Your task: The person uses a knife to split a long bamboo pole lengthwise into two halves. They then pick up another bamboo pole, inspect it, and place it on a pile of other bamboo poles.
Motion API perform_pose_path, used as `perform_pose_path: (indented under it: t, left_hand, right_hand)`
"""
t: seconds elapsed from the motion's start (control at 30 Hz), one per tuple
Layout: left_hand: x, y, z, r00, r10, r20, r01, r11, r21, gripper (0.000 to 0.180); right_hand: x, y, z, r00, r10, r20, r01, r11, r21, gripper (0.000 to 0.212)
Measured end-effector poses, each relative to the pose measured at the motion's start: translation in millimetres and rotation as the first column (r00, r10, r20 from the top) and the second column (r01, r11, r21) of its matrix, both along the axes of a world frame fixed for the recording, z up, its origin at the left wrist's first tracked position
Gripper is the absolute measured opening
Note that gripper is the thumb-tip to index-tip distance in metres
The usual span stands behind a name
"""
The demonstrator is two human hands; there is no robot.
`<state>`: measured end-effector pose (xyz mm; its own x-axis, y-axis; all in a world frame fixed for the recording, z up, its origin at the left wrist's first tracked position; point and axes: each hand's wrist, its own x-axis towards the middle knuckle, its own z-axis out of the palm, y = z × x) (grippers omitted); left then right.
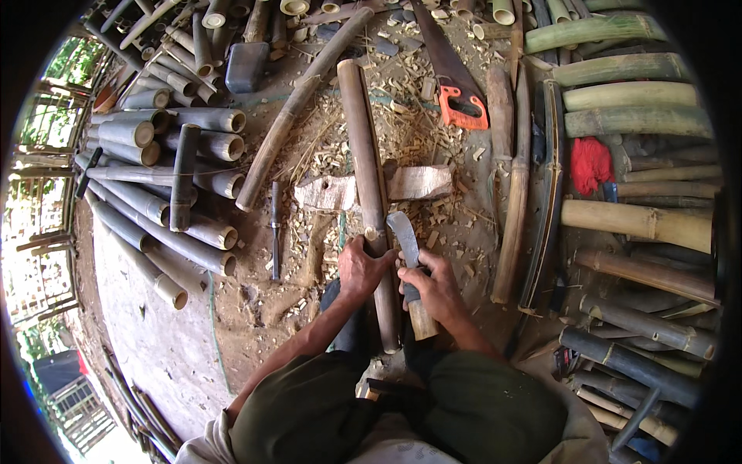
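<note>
A long brown bamboo pole runs away from between my legs and lies across a pale, chipped wood block. My left hand is closed round the pole at a node just on the near side of the block, its thumb reaching toward the blade. Beside it, my right hand grips a knife with a broad grey blade and a pale wooden handle. The blade's tip points away from me, and its edge lies close against the pole's right side. Exactly where the edge touches is too small to tell.
Wood chips litter the ground. A handsaw with an orange handle lies at the far right, a chisel-like tool at the left. A mallet rests on stacked bamboo tubes. More bamboo and a red cloth fill the right side.
</note>
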<state>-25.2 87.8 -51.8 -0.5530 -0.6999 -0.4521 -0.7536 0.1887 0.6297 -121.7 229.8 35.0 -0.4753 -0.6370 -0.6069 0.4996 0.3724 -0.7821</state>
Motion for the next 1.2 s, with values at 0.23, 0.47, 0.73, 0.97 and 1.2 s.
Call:
perform_pose_path:
  t: [0.23,0.47,0.73,0.97,1.2]
  left_hand:
    - [-3,0,1,1.0,-0.006,-0.023,0.005,0.999,-0.048,0.057]
    - [12,-30,4,0.968,-0.007,-0.252,0.079,0.957,0.278,0.05]
    - [25,-31,1,0.93,-0.005,-0.367,0.168,0.895,0.414,0.066]
    - [35,-12,1,0.964,-0.117,-0.237,0.205,0.897,0.391,0.063]
    - [40,-6,-13,0.97,-0.101,-0.22,0.175,0.921,0.348,0.059]
  right_hand:
    - [-65,-89,-42,0.96,-0.01,-0.281,0.02,0.999,0.031,0.043]
    - [-122,-120,35,0.931,-0.03,-0.363,-0.063,0.969,-0.24,0.031]
    - [-25,-6,23,0.926,0.247,-0.285,-0.256,0.967,0.005,0.028]
    - [1,31,-1,0.839,0.322,-0.438,-0.315,0.945,0.092,0.034]
    - [11,30,-9,0.778,0.373,-0.506,-0.336,0.927,0.167,0.048]
